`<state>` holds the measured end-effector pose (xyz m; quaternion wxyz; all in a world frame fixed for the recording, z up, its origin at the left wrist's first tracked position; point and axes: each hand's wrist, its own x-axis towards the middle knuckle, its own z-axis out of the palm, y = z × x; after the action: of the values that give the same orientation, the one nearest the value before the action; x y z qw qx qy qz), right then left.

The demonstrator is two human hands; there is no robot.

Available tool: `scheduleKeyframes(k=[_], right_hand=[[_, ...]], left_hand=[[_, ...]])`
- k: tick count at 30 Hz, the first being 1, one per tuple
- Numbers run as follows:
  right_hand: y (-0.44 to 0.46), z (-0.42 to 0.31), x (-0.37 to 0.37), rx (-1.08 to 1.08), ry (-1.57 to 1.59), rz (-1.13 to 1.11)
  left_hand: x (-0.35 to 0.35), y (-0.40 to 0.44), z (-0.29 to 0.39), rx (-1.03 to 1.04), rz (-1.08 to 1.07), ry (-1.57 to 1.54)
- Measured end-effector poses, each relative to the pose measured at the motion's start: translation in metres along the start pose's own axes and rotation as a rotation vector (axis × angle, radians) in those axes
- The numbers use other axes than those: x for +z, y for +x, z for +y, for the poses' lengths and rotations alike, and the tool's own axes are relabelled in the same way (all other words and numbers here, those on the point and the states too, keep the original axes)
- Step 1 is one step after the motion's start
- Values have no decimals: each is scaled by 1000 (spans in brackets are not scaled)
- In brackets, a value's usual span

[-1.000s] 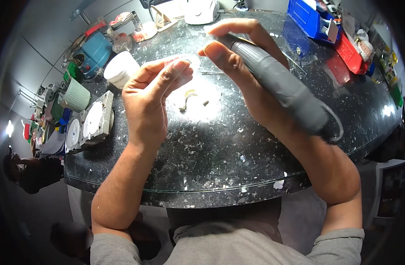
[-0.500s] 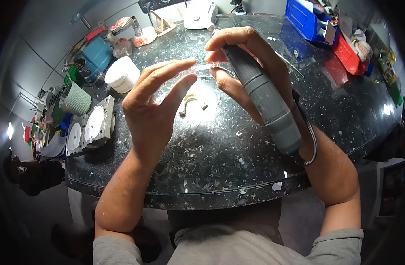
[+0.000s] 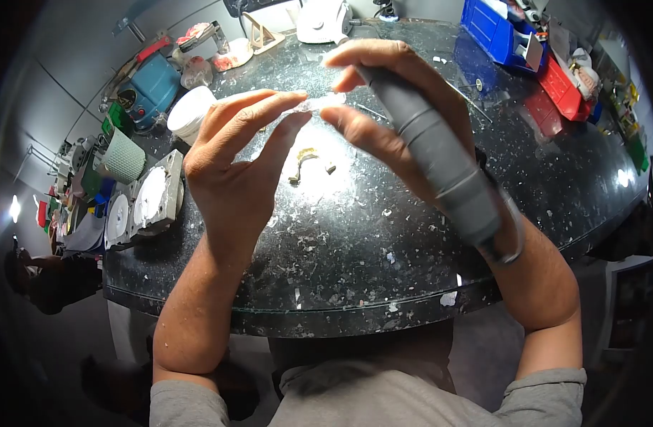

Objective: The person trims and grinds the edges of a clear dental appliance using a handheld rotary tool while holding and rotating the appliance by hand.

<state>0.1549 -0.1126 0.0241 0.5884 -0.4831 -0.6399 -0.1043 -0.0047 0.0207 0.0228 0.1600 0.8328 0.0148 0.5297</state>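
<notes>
Between its thumb and fingertips, my left hand (image 3: 234, 153) pinches a small clear plastic piece (image 3: 316, 104) above the bench. My right hand (image 3: 412, 114) is wrapped round a thick grey handpiece (image 3: 437, 146), which slants down toward the wrist and has a cable at its lower end. The right fingers and thumb are apart at the tips, close to the clear piece; whether they touch it I cannot tell. Motion smears this hand and the tool. Below the hands a curved yellowish piece (image 3: 299, 165) lies in the bright light, with a small fragment (image 3: 331, 168) beside it.
White flakes dot the dark bench top (image 3: 355, 263). At left stand a white tub (image 3: 188, 115), a blue machine (image 3: 150, 87), a pale green cup (image 3: 123, 155) and plaster-filled metal moulds (image 3: 152, 196). Blue (image 3: 487, 32) and red (image 3: 563, 89) bins sit at the right rear.
My right hand has tilted and shifted with the handpiece, its thumb moving left and away from the tool. My left hand has moved slightly left with the clear piece.
</notes>
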Motion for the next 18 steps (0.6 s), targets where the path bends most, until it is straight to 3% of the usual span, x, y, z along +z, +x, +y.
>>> scheduleKeyframes(k=[2, 4, 8, 18], right_hand=[[5, -10, -2, 109, -92, 27], [3, -10, 1, 355, 345, 86], [7, -20, -4, 524, 336, 113], [9, -25, -8, 612, 225, 41]], left_hand=[[-1, 1, 1, -3, -4, 26], [-1, 0, -1, -7, -1, 26], [0, 0, -7, 3, 3, 2], [3, -1, -10, 32, 8, -54]])
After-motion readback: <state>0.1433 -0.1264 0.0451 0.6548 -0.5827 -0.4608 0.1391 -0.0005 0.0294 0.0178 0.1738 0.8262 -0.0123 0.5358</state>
